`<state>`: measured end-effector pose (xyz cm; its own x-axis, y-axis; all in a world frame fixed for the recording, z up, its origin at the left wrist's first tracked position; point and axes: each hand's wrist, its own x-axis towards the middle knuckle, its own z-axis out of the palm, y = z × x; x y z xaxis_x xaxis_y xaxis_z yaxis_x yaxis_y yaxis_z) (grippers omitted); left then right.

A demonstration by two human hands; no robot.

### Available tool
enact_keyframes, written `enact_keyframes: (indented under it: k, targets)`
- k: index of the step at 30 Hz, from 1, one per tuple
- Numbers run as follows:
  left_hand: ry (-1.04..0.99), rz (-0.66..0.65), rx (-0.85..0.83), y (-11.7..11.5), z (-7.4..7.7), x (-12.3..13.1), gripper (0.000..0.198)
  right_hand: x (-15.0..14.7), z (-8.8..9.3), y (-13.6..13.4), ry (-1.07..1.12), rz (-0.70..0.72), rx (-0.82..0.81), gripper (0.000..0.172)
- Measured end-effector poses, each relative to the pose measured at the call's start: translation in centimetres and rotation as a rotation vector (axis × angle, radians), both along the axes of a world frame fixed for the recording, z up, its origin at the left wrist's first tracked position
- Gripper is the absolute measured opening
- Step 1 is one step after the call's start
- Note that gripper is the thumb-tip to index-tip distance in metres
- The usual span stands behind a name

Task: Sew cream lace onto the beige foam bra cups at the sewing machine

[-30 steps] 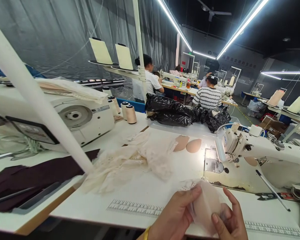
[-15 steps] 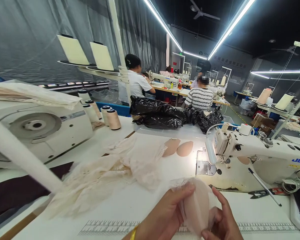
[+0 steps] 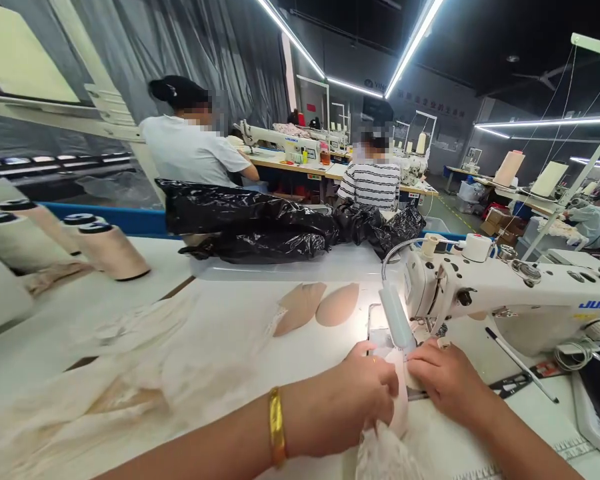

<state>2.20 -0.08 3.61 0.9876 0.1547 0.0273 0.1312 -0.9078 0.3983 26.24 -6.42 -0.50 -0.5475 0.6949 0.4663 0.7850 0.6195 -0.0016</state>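
Black plastic bags (image 3: 250, 217), contents hidden, line the table's (image 3: 310, 347) far edge; left hand (image 3: 343, 400), clamping fabric (image 3: 402, 400), and right hand (image 3: 450, 377), fingers together, have reached the sewing machine (image 3: 485, 287).

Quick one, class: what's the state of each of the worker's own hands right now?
Left hand: closed, holding pale fabric.
Right hand: fingertips at that fabric; whether pinching or pressing cannot be told.

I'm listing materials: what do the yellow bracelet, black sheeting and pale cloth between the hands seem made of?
Bracelet: probably gold-toned metal, polished, judging by highlights; plating can't be told.
Black sheeting: likely thin plastic, glossy, with sharp crinkles and glints.
Pale cloth: seemingly matte fabric, with soft gathers; fibre unclear.
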Motion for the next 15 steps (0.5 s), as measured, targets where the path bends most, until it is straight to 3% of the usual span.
enact_keyframes:
  k: [4, 15]
  targets:
    - [-0.032, 0.084, -0.031, -0.8, -0.3, 0.1, 0.023, -0.6, 0.6, -1.2, 0.144, 0.038, -0.145, 0.031]
    - [-0.033, 0.189, -0.004, -1.1, -0.8, 0.8, 0.023, -0.2, -0.1, -0.4, 0.126, -0.071, -0.184, 0.030]
